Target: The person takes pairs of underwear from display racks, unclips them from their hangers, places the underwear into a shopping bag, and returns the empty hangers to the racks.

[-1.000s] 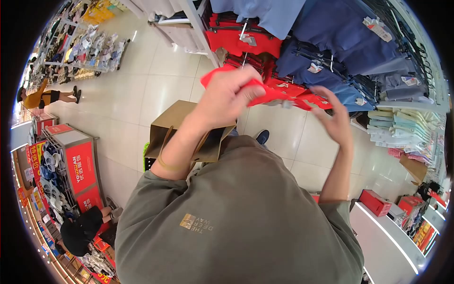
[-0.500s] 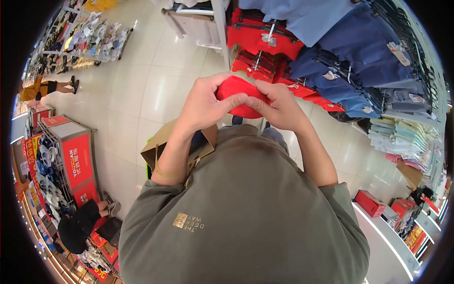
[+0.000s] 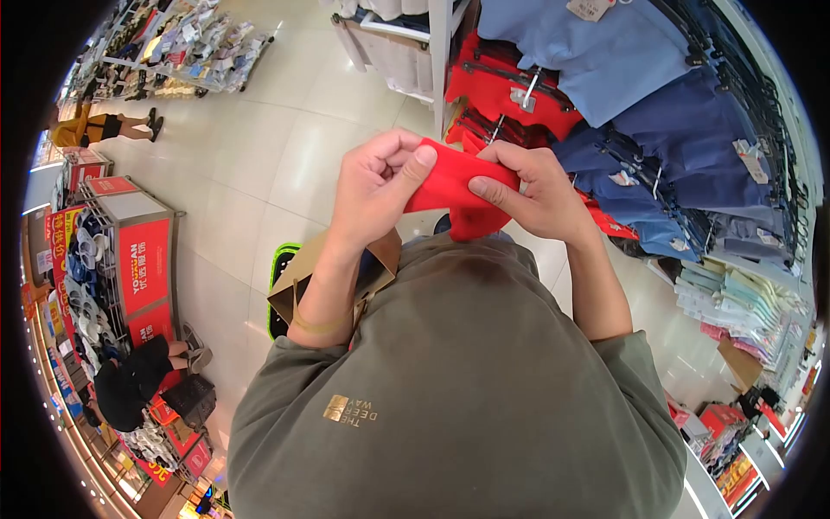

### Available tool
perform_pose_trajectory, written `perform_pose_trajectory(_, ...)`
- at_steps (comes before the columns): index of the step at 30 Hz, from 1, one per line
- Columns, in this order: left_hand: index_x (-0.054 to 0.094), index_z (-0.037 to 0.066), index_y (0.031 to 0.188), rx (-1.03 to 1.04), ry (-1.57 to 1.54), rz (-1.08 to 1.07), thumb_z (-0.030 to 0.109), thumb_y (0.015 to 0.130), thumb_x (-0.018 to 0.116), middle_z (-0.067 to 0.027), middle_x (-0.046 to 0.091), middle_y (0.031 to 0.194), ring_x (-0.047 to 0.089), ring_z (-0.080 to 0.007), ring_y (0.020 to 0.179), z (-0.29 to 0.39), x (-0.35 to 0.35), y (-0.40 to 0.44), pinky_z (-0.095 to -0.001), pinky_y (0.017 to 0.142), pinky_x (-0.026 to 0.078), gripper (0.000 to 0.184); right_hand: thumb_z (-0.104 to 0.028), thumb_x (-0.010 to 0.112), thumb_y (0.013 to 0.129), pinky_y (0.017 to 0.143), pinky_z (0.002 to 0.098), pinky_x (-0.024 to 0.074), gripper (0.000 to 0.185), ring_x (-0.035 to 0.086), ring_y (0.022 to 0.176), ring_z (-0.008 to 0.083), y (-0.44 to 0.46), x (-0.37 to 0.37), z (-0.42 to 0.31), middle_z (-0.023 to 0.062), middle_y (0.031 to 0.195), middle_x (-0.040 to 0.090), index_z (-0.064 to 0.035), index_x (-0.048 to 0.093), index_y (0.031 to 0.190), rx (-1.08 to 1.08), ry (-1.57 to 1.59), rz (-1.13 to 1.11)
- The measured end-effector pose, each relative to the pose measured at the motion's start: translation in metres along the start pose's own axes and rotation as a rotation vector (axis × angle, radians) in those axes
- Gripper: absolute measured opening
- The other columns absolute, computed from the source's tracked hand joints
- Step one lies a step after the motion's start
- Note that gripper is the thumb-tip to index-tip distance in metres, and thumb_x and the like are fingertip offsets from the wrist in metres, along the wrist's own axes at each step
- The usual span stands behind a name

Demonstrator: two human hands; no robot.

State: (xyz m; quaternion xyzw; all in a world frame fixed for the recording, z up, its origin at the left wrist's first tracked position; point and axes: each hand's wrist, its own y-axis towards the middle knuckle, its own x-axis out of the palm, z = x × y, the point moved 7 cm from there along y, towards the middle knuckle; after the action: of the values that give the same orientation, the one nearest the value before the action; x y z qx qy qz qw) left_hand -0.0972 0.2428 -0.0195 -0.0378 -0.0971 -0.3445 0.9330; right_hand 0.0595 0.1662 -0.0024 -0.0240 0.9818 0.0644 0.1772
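A red cloth (image 3: 454, 179) is stretched between my two hands in front of my chest, its lower part hanging toward my shirt. My left hand (image 3: 376, 186) pinches one end between thumb and fingers. At the other end my right hand (image 3: 536, 192) has its thumb on top of the fabric and its fingers curled behind. A brown paper bag (image 3: 298, 268) hangs by its handle from my left forearm. Just beyond my hands, red garments (image 3: 493, 82) and blue garments (image 3: 596, 65) hang on racks.
Folded light clothes (image 3: 718, 298) lie on a shelf at the right. A red-sided display bin (image 3: 143, 259) holding shoes stands at the left. One person (image 3: 134, 381) in black bends by it; another person (image 3: 95, 128) in yellow is farther off. A green-edged basket (image 3: 281, 264) is beside the bag.
Both hands have come together in front of me and now spread the red cloth, which was bunched half a second ago. The racks have shifted in view.
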Motion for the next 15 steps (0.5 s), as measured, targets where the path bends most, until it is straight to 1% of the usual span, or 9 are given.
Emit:
perform_pose_trajectory(1,0.067,-0.004,0.108,-0.002,-0.001,-0.01,0.011,0.1,0.065,-0.0049,0.073,0.088,0.062,-0.0042,0.074,0.002,0.004,0.003,-0.0212,0.066,0.05,0.017,-0.017,0.071,0.093,0.061,0.0314,0.0474,0.018,0.062,0.06,0.0199,0.004,-0.002,0.002,0.0094,0.064,0.061,-0.002,0.065,0.102,-0.01,0.017,-0.006)
perform_pose_trajectory(5,0.071,-0.002,0.101,-0.001,0.404,-0.073,0.006,0.095,0.068,-0.0046,0.072,0.08,0.059,-0.0048,0.069,0.002,0.006,0.013,-0.0229,0.062,0.049,0.011,-0.018,0.069,0.094,0.061,0.0322,0.0472,0.017,0.062,0.061,0.019,0.015,-0.006,0.009,0.0104,0.066,0.061,-0.0018,0.066,0.099,-0.05,-0.01,-0.148)
perform_pose_trajectory(6,0.072,-0.002,0.099,0.016,0.477,-0.078,0.005,0.093,0.069,-0.0053,0.071,0.078,0.059,-0.005,0.067,0.006,0.006,0.015,-0.0232,0.061,0.048,0.01,-0.018,0.067,0.095,0.063,0.0324,0.0487,0.018,0.063,0.065,0.0158,0.015,-0.006,0.018,0.0095,0.074,0.064,-0.0012,0.067,0.101,-0.063,-0.01,-0.193)
perform_pose_trajectory(9,0.072,-0.001,0.095,0.043,0.586,-0.091,0.004,0.091,0.07,-0.008,0.068,0.071,0.057,-0.007,0.062,0.012,0.015,0.019,-0.0243,0.058,0.046,0.007,-0.02,0.067,0.096,0.069,0.0313,0.0516,0.022,0.065,0.07,0.0141,0.018,-0.029,0.061,0.0082,0.086,0.069,-0.0005,0.067,0.106,0.037,0.235,-0.039)
perform_pose_trajectory(10,0.072,-0.001,0.095,0.052,0.606,-0.095,0.003,0.09,0.071,-0.009,0.066,0.069,0.056,-0.008,0.06,0.013,0.018,0.021,-0.0246,0.057,0.045,0.006,-0.02,0.065,0.097,0.073,0.0294,0.053,0.024,0.066,0.074,0.0137,0.02,-0.047,0.094,0.007,0.093,0.072,-0.0004,0.067,0.11,0.119,0.095,0.055)
perform_pose_trajectory(11,0.071,-0.001,0.094,0.048,0.627,-0.085,0.004,0.09,0.071,-0.0085,0.068,0.071,0.058,-0.0085,0.062,0.012,0.02,0.022,-0.0245,0.059,0.046,0.006,-0.019,0.062,0.098,0.075,0.0292,0.053,0.024,0.067,0.078,0.0156,0.019,-0.063,0.126,0.0081,0.093,0.072,-0.0004,0.067,0.112,0.136,0.074,0.185)
perform_pose_trajectory(12,0.071,-0.001,0.093,0.042,0.649,-0.074,0.005,0.09,0.072,-0.0081,0.069,0.072,0.06,-0.009,0.063,0.011,0.021,0.023,-0.0243,0.061,0.048,0.006,-0.018,0.062,0.097,0.073,0.0293,0.0525,0.024,0.068,0.078,0.0173,0.013,-0.081,0.172,0.01,0.089,0.071,-0.0006,0.068,0.112,0.252,-0.091,0.245)
perform_pose_trajectory(13,0.07,-0.001,0.092,0.035,0.672,-0.062,0.005,0.09,0.072,-0.0076,0.07,0.074,0.062,-0.0096,0.065,0.01,0.022,0.024,-0.0241,0.064,0.049,0.007,-0.017,0.062,0.095,0.072,0.0337,0.0532,0.023,0.069,0.077,0.0254,0.012,-0.098,0.19,0.0143,0.088,0.071,-0.0009,0.068,0.111,0.274,-0.237,0.248)
perform_pose_trajectory(15,0.07,-0.001,0.092,0.062,0.692,-0.013,0.005,0.09,0.072,-0.0085,0.07,0.075,0.062,-0.0117,0.065,0.013,0.02,0.026,-0.025,0.064,0.049,0.007,-0.014,0.06,0.094,0.073,0.0397,0.0534,0.021,0.069,0.08,0.0333,0.021,-0.114,0.214,0.0175,0.091,0.071,-0.0021,0.068,0.108,0.296,-0.375,0.226)
